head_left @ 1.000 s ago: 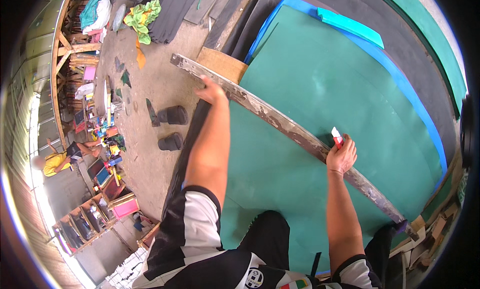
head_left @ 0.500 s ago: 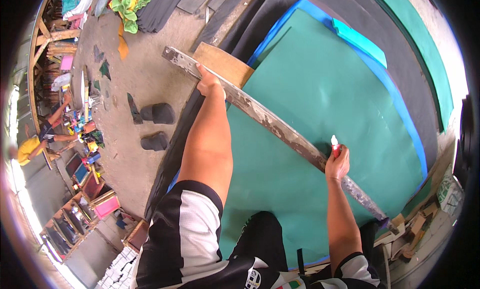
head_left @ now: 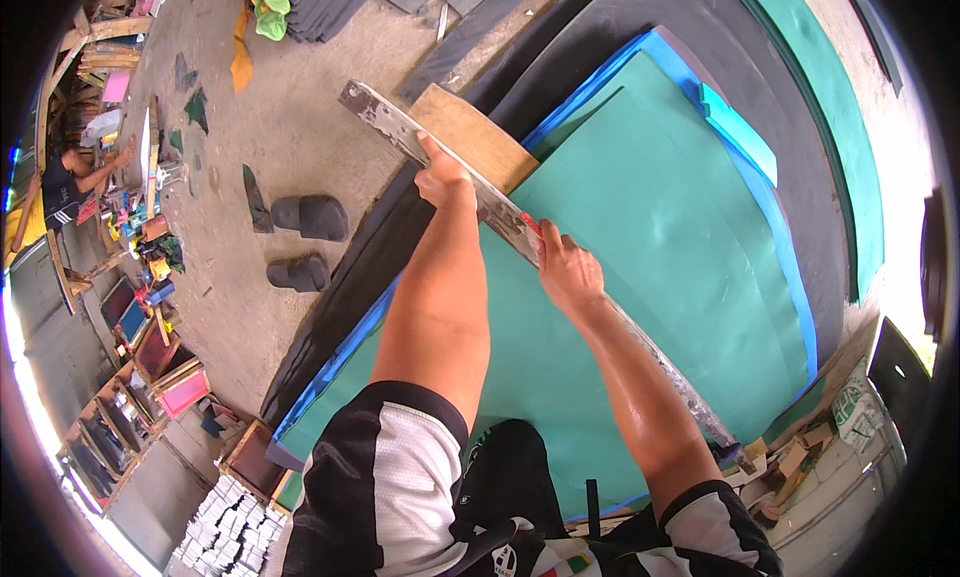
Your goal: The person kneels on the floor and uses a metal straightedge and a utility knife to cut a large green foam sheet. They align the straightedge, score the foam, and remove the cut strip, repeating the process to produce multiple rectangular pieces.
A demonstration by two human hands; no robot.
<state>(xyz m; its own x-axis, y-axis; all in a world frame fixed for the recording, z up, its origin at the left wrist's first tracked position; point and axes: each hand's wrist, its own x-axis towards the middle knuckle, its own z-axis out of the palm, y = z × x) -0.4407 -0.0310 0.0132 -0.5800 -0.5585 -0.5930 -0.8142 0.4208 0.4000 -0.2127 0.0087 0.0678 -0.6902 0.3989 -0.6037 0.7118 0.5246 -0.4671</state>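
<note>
While I look on from the workshop floor, one long bar [head_left: 508,224], straight, brown-grey, flaking, lies slantwise across a green sheet [head_left: 670,237].

Long axis: diagonal, from beyond the sheet's left edge to near its right-hand near corner. Far end: outside the left edge, pointing away and to the person's left. Near end: beside that corner, pointing back toward the person's right.

Left hand [head_left: 443,175]: on the bar, just outside the left edge; fingers curled, one digit stretched over the top face. Whether they close beneath, I cannot tell.

Right hand [head_left: 570,267]: closed around a small red tool [head_left: 530,223], near the left hand; the tool's red end shows by the bar's far side, the rest hidden.

Also: wooden board [head_left: 475,137], tan, alongside the bar outside the left edge; blue sheet [head_left: 682,69], beneath the green, showing along its far edge; turquoise strip [head_left: 738,132], along that edge; black sheets [head_left: 800,177], outside the blue.
</note>
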